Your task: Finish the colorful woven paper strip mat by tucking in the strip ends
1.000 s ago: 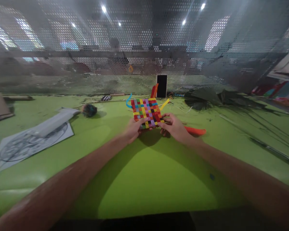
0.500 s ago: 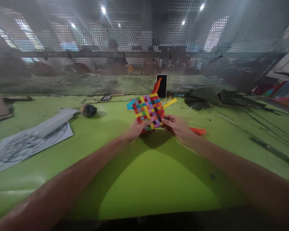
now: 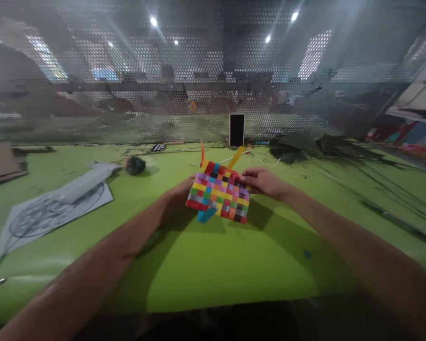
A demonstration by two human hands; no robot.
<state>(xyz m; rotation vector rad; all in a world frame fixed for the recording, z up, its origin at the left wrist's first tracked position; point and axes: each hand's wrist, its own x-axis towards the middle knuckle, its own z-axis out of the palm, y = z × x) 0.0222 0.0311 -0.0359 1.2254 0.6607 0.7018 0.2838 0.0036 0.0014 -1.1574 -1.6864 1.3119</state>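
We see the woven mat at the centre of the frame, tilted and slightly blurred, raised over the green table. A blue strip hangs at its lower edge; a yellow strip and an orange strip stick up from its top. Our right hand pinches the mat's upper right edge. Our left hand is at the left edge, its fingers hidden behind the weave, so we cannot tell its grip.

Beyond, at upper centre, a dark-faced device stands upright before the perforated screen. Dark leaves spread right of it. Left of centre sits a fuzzy ball; farther left, a pale roll lies across a drawn sheet, covering part of it.

Compared with half a second ago, the mat is turned: the blue strip is now at the bottom instead of the upper left, our left thumb is off its face, and the device shows unobstructed.
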